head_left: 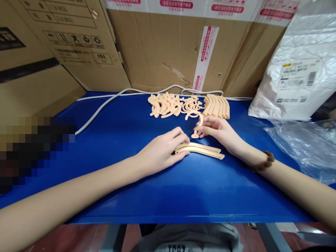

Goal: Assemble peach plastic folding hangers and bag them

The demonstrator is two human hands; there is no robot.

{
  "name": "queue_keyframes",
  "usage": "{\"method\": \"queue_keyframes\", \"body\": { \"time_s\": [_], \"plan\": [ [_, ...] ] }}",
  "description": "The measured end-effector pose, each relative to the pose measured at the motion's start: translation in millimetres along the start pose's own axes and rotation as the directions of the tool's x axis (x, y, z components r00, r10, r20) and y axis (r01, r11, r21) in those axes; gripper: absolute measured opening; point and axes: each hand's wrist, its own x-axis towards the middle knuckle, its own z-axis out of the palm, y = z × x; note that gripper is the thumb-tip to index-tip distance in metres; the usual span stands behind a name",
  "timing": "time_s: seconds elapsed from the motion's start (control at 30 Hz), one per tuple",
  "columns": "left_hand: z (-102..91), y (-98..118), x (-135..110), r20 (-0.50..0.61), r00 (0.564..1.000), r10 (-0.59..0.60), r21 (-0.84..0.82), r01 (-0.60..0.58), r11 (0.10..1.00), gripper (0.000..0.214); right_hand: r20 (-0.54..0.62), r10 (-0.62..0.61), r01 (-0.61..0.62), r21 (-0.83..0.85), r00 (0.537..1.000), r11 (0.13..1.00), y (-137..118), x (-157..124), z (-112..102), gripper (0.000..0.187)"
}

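My left hand pinches one end of two curved beige plastic strips, which look like hanger arms. They lie side by side on the blue table, with small holes at their ends. Just above them, my right hand holds a beige plastic hook by its lower part. Its round curve points up and left, and a small flat foot shows at the bottom. My fingers hide some of the hook's stem and the left ends of the strips.
Behind my hands lie a pile of short curved pieces, more hooks and a neat row of hanger arms. A white cable runs along cardboard boxes. At right are a white parcel bag and clear plastic film.
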Motion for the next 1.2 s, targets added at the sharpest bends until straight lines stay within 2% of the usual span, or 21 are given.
{"method": "queue_keyframes", "body": {
  "time_s": [0.23, 0.5, 1.2],
  "plan": [
    [0.7, 0.4, 1.8, 0.022, 0.999, 0.039, 0.021, -0.039, 0.999, 0.013, 0.031, -0.002, 0.002, -0.009, 1.000, 1.000, -0.3, -2.6, -0.4, 0.028],
    [-1.6, 2.7, 1.0, 0.051, 0.999, 0.009, 0.027, -0.011, 1.000, 0.013, 0.063, 0.025, -0.027, 0.028, 0.998, 0.999, 0.1, -1.3, -4.3, 0.029],
    [2.7, 0.7, 3.4, 0.015, 0.998, 0.057, 0.213, -0.059, 0.975, 0.019, 0.086, 0.105, -0.111, 0.072, 0.991, 0.991, -3.9, -0.1, -12.5, 0.028]
  ]
}}
